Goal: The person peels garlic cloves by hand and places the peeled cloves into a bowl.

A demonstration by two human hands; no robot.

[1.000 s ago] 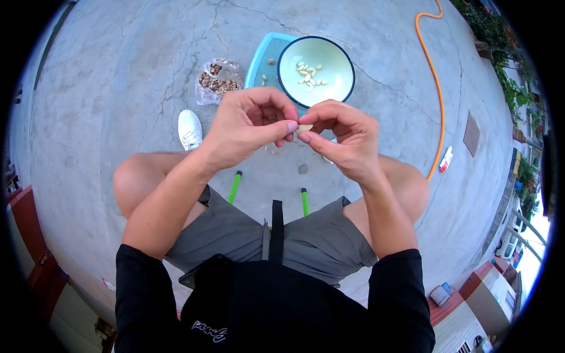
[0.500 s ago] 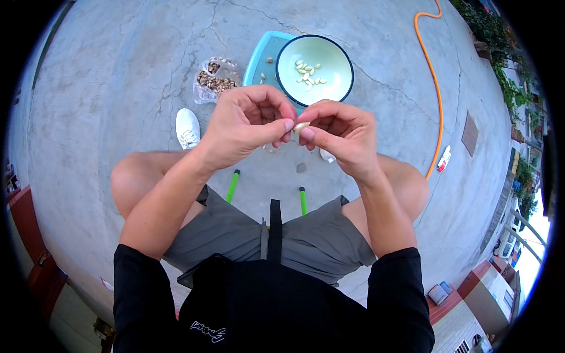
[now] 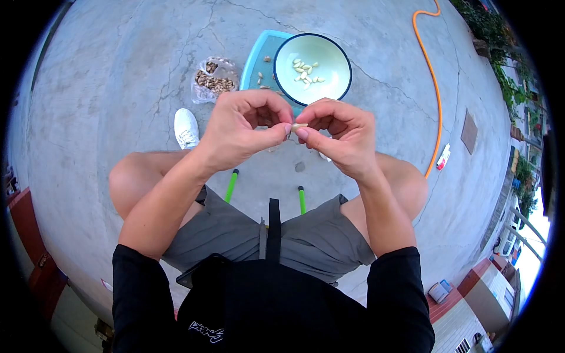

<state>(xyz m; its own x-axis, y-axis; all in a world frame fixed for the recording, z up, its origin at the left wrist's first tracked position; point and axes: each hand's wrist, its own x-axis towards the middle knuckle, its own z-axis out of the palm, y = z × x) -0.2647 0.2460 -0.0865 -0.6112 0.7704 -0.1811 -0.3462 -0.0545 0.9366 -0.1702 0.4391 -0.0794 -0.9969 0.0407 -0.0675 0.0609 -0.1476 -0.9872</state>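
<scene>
A small pale clove point(image 3: 299, 126) is pinched between the thumb and fingers of my right hand point(image 3: 341, 136). My left hand point(image 3: 246, 126) is also closed in a pinch, its thumb and fingertip touching the clove's left end. Beyond both hands, a pale green bowl point(image 3: 331, 66) with a dark blue rim holds several peeled white cloves point(image 3: 303, 68). It rests on a light blue tray point(image 3: 254, 59), where a few brown bits lie. Left of the tray, an open clear plastic bag point(image 3: 203, 93) contains many brown unpeeled cloves point(image 3: 219, 83).
Cracked grey concrete ground point(image 3: 135, 88) surrounds my legs. A white shoe point(image 3: 186, 127) shows at the left, and two green legs with black tips point(image 3: 232, 185) stand between my knees. An orange hose point(image 3: 434, 76) runs down the right, near a small red-and-white object point(image 3: 443, 157).
The clove has turned slightly between my fingers, and my left fingertips have closed in on its end. More brown bits show on the tray beside my left hand.
</scene>
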